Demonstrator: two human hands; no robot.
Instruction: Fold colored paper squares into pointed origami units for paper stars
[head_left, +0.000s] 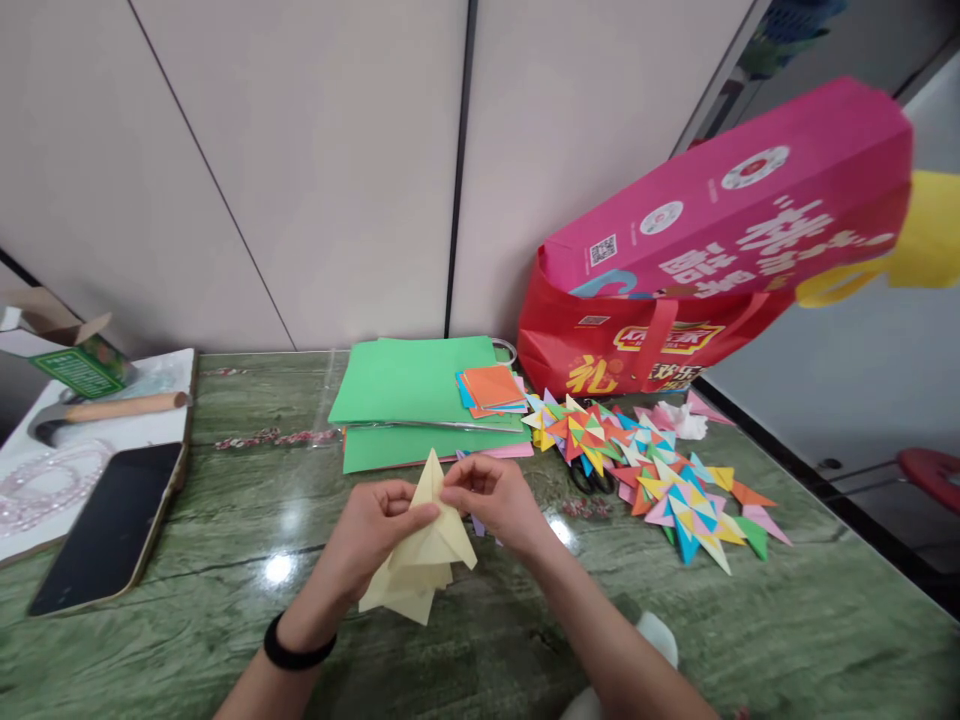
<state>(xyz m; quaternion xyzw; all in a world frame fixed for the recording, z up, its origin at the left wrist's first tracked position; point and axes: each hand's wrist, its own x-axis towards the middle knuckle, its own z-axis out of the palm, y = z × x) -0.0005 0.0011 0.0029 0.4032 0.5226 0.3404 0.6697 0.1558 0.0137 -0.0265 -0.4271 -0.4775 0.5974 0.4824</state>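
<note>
Between my two hands a pale yellow piece of folded paper (435, 540) points upward in a narrow tip. My left hand (382, 525) is closed on its left side, thumb laid across the front. On the other edge, the fingers of my right hand (495, 495) pinch the paper just below the tip. More pale yellow paper (412, 604) shows beneath it, over the green tabletop. Partly hidden behind my right hand is a small purple paper piece (478, 524).
Green sheets (412, 380) lie ahead, topped by small orange squares (491, 386). Colourful folded paper stars (686, 505) spread to the right before a red bag (585, 340) holding a pink bag (817, 180). Leftward are a phone (112, 525), a wooden-handled tool (127, 405) and a green box (82, 365).
</note>
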